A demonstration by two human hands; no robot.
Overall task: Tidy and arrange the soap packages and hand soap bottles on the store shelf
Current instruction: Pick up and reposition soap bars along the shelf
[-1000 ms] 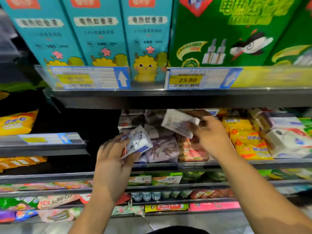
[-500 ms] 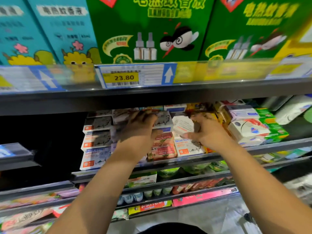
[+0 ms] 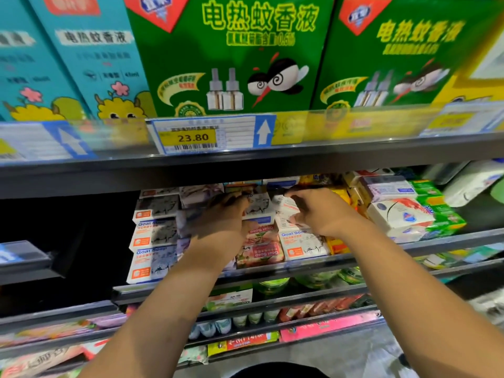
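Note:
White Goat Soap boxes (image 3: pixel 152 252) stand stacked at the left of the middle shelf (image 3: pixel 450 242). Red-printed soap boxes (image 3: pixel 259 249) lie in the centre, with another Goat Soap box (image 3: pixel 302 244) to their right. My left hand (image 3: pixel 221 225) reaches deep into the stack, its fingers curled over a white soap box with a blue stripe (image 3: pixel 259 210) on top of the red ones. My right hand (image 3: pixel 321 214) pinches a white soap box with red print (image 3: pixel 283 211) between thumb and fingers, above the right Goat Soap box. My hands hide the backs of both boxes.
Yellow packs (image 3: pixel 338 245), white soap bundles (image 3: pixel 401 214) and green packs (image 3: pixel 439 211) crowd the shelf's right side. The shelf above, holding green boxes (image 3: pixel 231 55), hangs low over the soaps, with a 23.80 price tag (image 3: pixel 193 137). Lower shelves hold more packets (image 3: pixel 321 308).
Both hands have carried their soap boxes from in front of the shelf into the stacks. The view has swung right and closer.

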